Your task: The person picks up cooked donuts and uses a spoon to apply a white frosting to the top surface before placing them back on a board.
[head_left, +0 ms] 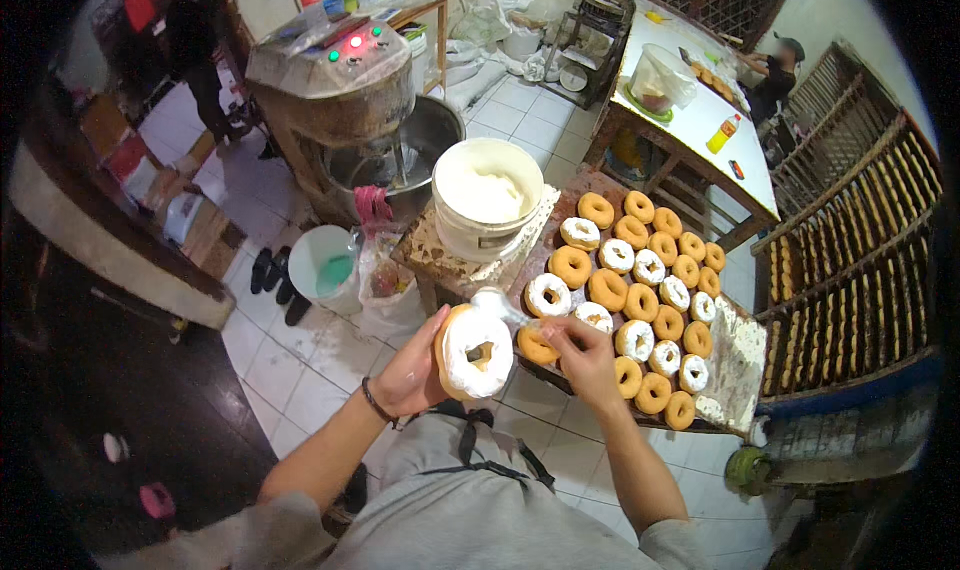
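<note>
My left hand [412, 372] holds up a doughnut [462, 355] whose face is coated with white cream. The fingers of my right hand [582, 358] close round the handle of a pale spreader [500, 306], its blade smeared white and at the doughnut's upper edge. Just beyond stands a white bucket [470, 238] with white cream [490, 196] inside. To the right, a worn board [735, 355] bears rows of doughnuts, some plain brown [607, 289] and some topped white [634, 340]. One plain doughnut [538, 346] lies partly behind my right hand.
A dough mixer [345, 90] with a metal bowl [440, 130] stands at the far left. A white pail [325, 265] and a plastic bag [388, 290] sit on the floor. Racks of doughnuts [850, 300] line the right. A person [775, 85] works at the white table [690, 120].
</note>
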{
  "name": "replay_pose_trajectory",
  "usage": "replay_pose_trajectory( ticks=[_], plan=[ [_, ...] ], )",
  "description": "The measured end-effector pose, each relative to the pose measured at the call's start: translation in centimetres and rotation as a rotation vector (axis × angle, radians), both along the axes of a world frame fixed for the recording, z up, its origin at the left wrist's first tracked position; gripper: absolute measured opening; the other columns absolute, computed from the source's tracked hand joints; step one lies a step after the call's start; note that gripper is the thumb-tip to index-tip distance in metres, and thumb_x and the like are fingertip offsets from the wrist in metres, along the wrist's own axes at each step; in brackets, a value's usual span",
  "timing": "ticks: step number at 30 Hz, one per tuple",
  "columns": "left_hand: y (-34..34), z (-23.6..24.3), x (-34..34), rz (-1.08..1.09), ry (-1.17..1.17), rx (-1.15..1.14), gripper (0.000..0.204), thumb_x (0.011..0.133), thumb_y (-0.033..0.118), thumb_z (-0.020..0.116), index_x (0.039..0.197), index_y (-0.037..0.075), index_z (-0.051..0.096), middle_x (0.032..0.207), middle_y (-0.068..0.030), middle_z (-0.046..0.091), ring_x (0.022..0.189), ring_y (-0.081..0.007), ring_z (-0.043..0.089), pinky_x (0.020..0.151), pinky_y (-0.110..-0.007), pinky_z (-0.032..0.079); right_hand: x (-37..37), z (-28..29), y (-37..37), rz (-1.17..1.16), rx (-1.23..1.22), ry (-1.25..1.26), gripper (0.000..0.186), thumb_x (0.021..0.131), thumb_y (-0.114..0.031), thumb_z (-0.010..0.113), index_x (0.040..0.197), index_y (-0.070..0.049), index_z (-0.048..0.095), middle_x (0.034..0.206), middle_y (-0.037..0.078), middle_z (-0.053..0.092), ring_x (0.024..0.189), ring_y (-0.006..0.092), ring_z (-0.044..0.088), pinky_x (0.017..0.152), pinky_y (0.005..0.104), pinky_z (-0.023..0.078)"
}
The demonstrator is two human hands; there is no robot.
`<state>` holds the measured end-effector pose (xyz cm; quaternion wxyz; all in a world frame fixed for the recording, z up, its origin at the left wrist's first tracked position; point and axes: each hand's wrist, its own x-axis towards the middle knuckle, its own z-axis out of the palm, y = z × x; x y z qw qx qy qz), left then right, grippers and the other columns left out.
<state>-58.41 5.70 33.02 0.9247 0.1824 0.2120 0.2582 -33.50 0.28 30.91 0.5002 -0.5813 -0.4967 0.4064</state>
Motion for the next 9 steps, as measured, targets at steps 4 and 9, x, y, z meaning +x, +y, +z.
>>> replay_pose_trajectory(
  ticks=[4,9],
  plan=[
    [1.8,0.0,-0.4,0.156,-0.070,-0.004,0.056,0.106,0.049,0.032,0.140,0.007,0.048,0.137,-0.0100,0.057,0.124,-0.0262,0.057,0.108,-0.046,0.045,2.9,-3.6,7.7,-0.063,-0.018,0.084,0.025,0.097,-0.020,0.064,0.111,0.000,0.070,0.073,-0.005,0.057,0.066,0.0049,0.047,0.059,0.0224,0.038],
    [9.3,1.1,0.0,0.194,-0.217,0.116,0.058,0.104,0.053,0.033,0.147,0.015,0.044,0.147,-0.0115,0.049,0.136,-0.0277,0.046,0.116,-0.049,0.034,3.8,-7.8,13.7,-0.157,-0.116,-0.348,0.031,0.095,-0.030,0.066,0.114,-0.007,0.071,0.093,0.010,0.073,0.079,0.0223,0.065,0.073,0.0312,0.050]
  ],
)
